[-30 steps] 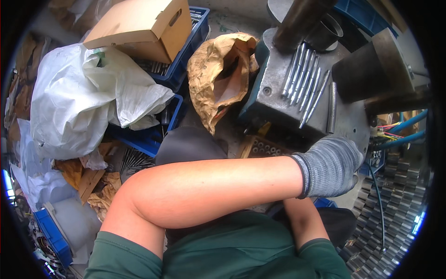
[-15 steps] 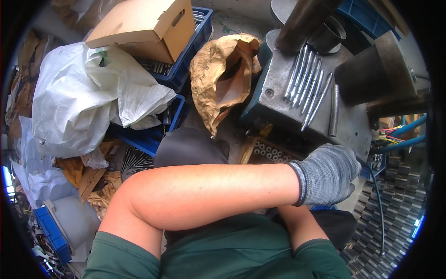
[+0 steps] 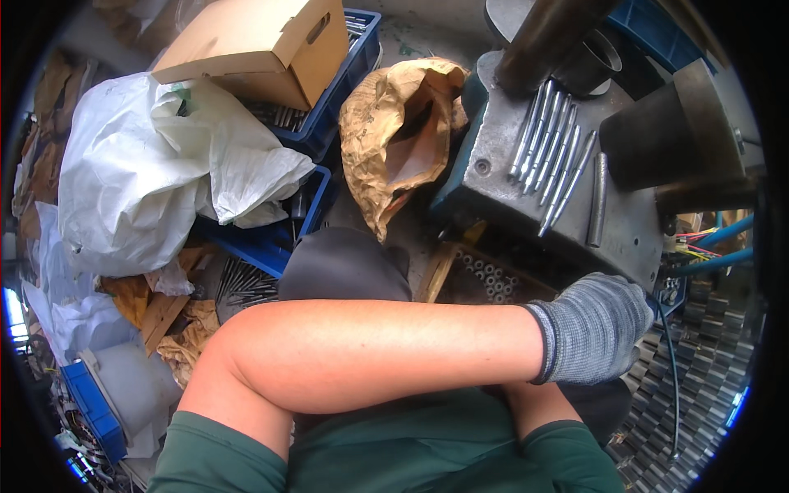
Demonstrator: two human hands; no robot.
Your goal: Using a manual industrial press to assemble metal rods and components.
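The scuffed steel table (image 3: 626, 220) bears slim metal rods (image 3: 551, 148), presumably set side by side so that each can be lifted singly. Beyond it, metal blocks (image 3: 699, 345) stand stacked on the floor. A white sack (image 3: 148, 172) slumps over a blue crate (image 3: 251, 251); a cardboard carton (image 3: 238, 49) rests on another, likely saving room. A crumpled paper bag (image 3: 370, 123) gapes beside the table. The gloved left hand (image 3: 596, 329) bends near the table's front corner, its grip impossible to tell; the right hand is hidden. Small metal rings (image 3: 497, 283) sit in a wooden box (image 3: 438, 271).
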